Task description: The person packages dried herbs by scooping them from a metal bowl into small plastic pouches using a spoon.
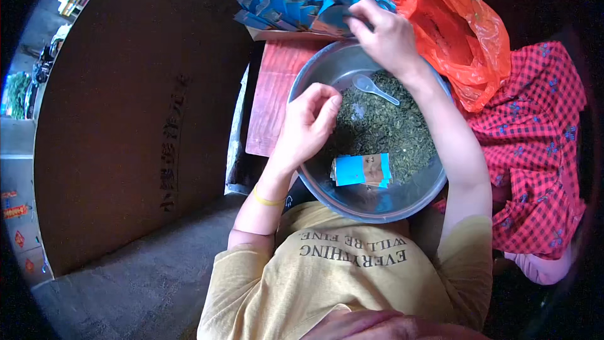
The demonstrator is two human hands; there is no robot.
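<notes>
A metal basin (373, 215) holds dried green leaves (401, 127), with a translucent plastic spoon (373, 87) lying on them. A small stack of blue and brown packets (351, 170) rests in the basin's near part. Over the basin's left side is my left hand (314, 118), fingers curled; whether something small is between them cannot be told. My right hand (387, 33) reaches past the far rim, thumb and forefinger at the edge of a blue and brown packet (330, 21). That packet stands at the front of many similar packets (283, 2), packed in rows in a shallow carton.
A reddish wooden board (273, 89) lies left of the basin. A red plastic bag (453, 33) is at the upper right, beside red checked cloth (533, 151). On the left stands a large brown panel (127, 104) bearing writing.
</notes>
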